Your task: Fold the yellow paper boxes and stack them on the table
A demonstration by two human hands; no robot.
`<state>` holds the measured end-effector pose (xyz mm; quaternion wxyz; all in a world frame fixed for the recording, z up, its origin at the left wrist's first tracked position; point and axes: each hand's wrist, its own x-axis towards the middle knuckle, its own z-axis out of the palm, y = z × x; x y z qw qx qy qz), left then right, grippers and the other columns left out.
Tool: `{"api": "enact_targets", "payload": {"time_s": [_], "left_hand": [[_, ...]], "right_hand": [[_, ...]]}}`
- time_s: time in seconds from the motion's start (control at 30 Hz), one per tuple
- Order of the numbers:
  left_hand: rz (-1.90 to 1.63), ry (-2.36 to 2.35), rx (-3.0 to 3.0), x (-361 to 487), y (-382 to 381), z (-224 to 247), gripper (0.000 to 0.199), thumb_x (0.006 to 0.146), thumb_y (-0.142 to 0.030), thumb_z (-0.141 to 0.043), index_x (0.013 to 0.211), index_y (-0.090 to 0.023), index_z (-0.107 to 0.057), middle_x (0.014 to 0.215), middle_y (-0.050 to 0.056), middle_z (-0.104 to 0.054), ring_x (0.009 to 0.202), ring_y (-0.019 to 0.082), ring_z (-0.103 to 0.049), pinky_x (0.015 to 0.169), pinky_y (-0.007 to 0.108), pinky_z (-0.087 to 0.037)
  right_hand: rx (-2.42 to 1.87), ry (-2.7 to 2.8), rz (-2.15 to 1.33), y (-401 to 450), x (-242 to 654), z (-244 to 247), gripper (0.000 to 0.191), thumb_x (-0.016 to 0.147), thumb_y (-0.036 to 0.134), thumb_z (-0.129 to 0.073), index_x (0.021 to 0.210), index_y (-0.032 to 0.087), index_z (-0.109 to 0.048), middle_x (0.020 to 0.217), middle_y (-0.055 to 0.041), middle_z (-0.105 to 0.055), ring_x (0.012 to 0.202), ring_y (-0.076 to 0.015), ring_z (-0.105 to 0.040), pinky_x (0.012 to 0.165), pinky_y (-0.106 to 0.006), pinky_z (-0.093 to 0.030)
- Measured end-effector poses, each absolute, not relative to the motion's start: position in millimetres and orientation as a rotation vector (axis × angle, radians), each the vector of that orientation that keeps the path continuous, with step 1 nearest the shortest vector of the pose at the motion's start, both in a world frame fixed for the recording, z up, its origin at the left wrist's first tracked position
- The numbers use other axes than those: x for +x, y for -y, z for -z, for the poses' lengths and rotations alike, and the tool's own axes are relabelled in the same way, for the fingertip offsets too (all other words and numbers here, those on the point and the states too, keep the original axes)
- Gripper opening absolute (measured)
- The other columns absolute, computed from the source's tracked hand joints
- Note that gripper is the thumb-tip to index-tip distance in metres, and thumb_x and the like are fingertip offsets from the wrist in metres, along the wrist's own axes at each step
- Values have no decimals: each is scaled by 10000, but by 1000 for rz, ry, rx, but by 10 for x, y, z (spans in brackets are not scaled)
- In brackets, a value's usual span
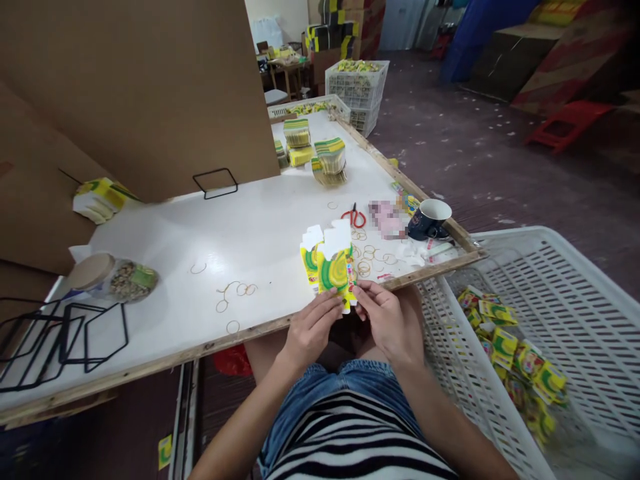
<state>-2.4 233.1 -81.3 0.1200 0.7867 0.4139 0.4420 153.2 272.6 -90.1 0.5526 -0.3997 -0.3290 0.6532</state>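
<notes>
A small yellow-and-green cardboard box [333, 272] with white flaps standing up at its top is held at the table's front edge. My left hand [311, 328] pinches its lower left part. At the lower right corner, the fingers of my right hand [384, 319] are closed on the same box. Just behind it, to the left, lies another box of the same print [311, 257], partly covered by the first. Rubber bands [367, 257] lie scattered close by on the right. Red-handled scissors [354, 217] rest beyond the boxes.
Stacks of flat boxes [330, 157] stand farther back on the white table [175, 233]. A dark mug [429, 220] is at the right corner. A white crate [530, 243] with several filled boxes sits lower right. A jar [133, 280] and black wire frames [95, 337] are left.
</notes>
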Motion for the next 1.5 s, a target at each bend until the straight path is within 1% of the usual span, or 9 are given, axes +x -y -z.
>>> {"api": "enact_targets", "payload": {"time_s": [0.17, 0.37, 0.57, 0.73, 0.87, 1.1, 1.27, 1.4, 1.5], "left_hand": [[-1723, -1301, 1574, -52, -2288, 620, 373, 877, -293, -633, 1245, -243, -607, 1374, 106, -581, 1313, 256, -510, 1105, 452, -425], [-1310, -980, 871, -169, -2356, 465, 498, 692, -545, -765, 989, -149, -709, 971, 110, -757, 1014, 293, -688, 869, 375, -565], [-1283, -870, 766, -138, -2318, 565, 420, 616, -505, -830, 783, -138, -713, 810, 81, -760, 788, 237, -718, 783, 323, -560], [-1276, -934, 916, -136, -2298, 597, 456, 636, -486, -826, 929, -148, -742, 914, 86, -761, 783, 209, -704, 765, 285, -534], [-1269, -973, 1006, -154, -2312, 634, 482, 682, -476, -799, 1028, -147, -729, 939, 98, -754, 849, 226, -696, 789, 298, -525], [-1383, -1190, 947, -144, -2366, 720, 436, 719, -520, -747, 907, -132, -680, 748, 45, -720, 663, 174, -667, 631, 283, -548], [-1438, -1339, 1142, -134, -2323, 665, 574, 804, -377, -708, 1275, -202, -430, 927, 43, -708, 784, 157, -680, 668, 246, -543], [-1353, -1310, 1237, -182, -2258, 623, 633, 857, -280, -648, 1377, -257, -286, 1035, 60, -680, 836, 158, -685, 711, 270, -557], [-1269, -1212, 1258, -236, -2232, 592, 630, 881, -263, -616, 1414, -272, -280, 1101, 77, -662, 882, 170, -684, 755, 297, -563]], "right_hand": [[-896, 820, -1514, -2668, 1477, 856, 270, 698, 370, -780, 865, 179, -688, 682, 12, -631, 530, -84, -464, 463, -209, -358], [-754, 878, -1660, -2578, 1330, 885, 278, 715, 352, -782, 910, 187, -672, 641, 34, -610, 484, -63, -428, 436, -188, -329], [-818, 916, -1644, -2526, 1315, 985, 279, 719, 393, -779, 898, 189, -713, 751, -4, -664, 580, -94, -509, 516, -214, -417], [-943, 1074, -1521, -2531, 1318, 1065, 327, 724, 413, -777, 948, 180, -725, 694, -12, -649, 720, -171, -596, 668, -283, -498], [-946, 1096, -1514, -2539, 1310, 1032, 357, 730, 433, -768, 967, 171, -716, 703, -22, -674, 708, -180, -608, 669, -298, -518], [-886, 1115, -1550, -2475, 1246, 963, 307, 767, 455, -728, 849, 164, -678, 750, -34, -694, 686, -176, -630, 667, -302, -538], [-953, 1137, -1419, -2524, 1226, 1015, 260, 815, 428, -683, 800, 178, -611, 731, -24, -660, 649, -161, -608, 639, -294, -529], [-916, 1210, -1337, -2581, 1260, 1030, 239, 809, 354, -697, 958, 199, -592, 851, -27, -655, 671, -147, -607, 642, -275, -522], [-809, 1249, -1363, -2598, 1288, 1031, 433, 830, 308, -674, 1228, 252, -511, 993, -37, -637, 728, -146, -626, 673, -277, -535]]}}
